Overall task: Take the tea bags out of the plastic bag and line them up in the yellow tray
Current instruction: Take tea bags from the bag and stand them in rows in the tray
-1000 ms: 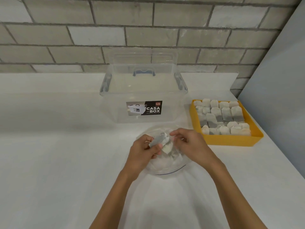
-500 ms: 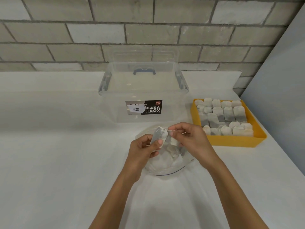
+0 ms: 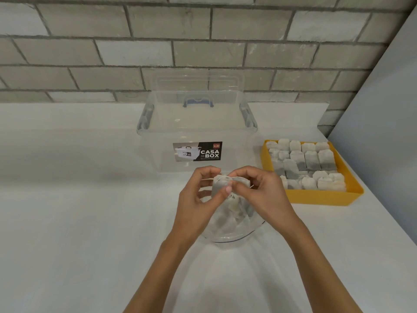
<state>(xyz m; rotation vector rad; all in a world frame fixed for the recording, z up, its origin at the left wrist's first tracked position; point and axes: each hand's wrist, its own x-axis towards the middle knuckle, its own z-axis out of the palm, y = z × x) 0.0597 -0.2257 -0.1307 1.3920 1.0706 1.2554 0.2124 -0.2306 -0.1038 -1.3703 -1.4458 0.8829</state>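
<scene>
Head view: pale, grey-flecked tea bag [image 3: 220,185] pinched between both hands' fingers [image 3: 228,188].

White table [image 3: 67,222] with clear storage box [image 3: 196,132], yellow tray [image 3: 325,198], and plastic bag [image 3: 228,227].

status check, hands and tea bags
Left hand, right hand both pinching tea bags above plastic bag. Yellow tray partly filled. Clear box behind, not blocking.
</scene>
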